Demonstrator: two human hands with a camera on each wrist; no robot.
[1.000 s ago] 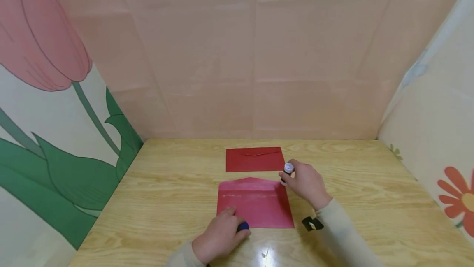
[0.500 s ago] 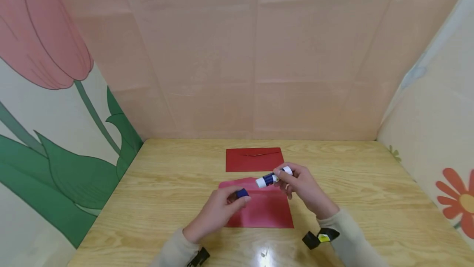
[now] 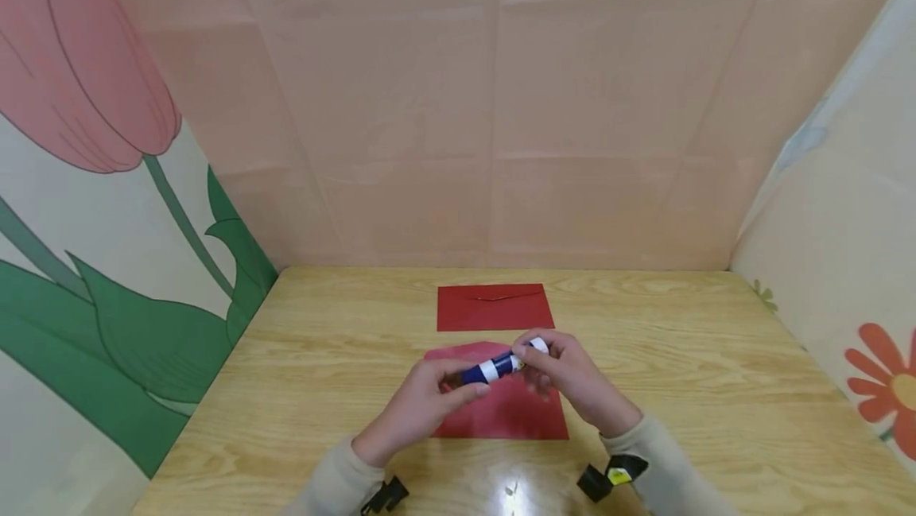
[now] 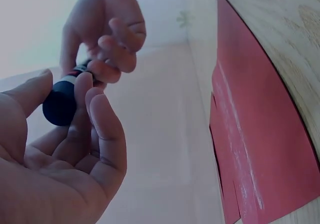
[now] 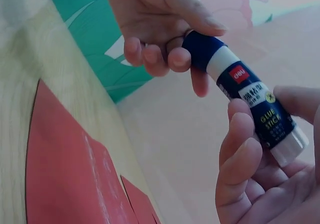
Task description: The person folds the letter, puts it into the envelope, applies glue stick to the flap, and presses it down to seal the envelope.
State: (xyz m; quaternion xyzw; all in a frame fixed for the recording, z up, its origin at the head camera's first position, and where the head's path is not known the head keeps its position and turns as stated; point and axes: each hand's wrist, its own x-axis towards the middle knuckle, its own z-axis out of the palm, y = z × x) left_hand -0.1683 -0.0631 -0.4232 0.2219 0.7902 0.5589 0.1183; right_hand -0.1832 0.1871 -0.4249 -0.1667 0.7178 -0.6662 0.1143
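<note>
My right hand [image 3: 583,381] pinches a blue-and-white glue stick [image 5: 262,104] by its body, above the near envelope. The left hand [image 3: 415,405] holds the dark blue cap [image 5: 202,49] between thumb and fingers, and the cap sits against the glue stick's other end. A white band shows between cap and label in the right wrist view. Beneath both hands lies a pinkish-red envelope [image 3: 515,413] with its flap spread away from me. Whitish glue streaks run along it near the fold, seen in the left wrist view.
A second, darker red envelope [image 3: 494,311] lies farther back on the wooden table [image 3: 343,325], its flap folded down. A pink sheet [image 3: 386,102] hangs behind the table, with flower-printed panels at both sides.
Both hands have come up from the envelope and together. The glue stick was turned sideways, and its white end has met the blue cap.
</note>
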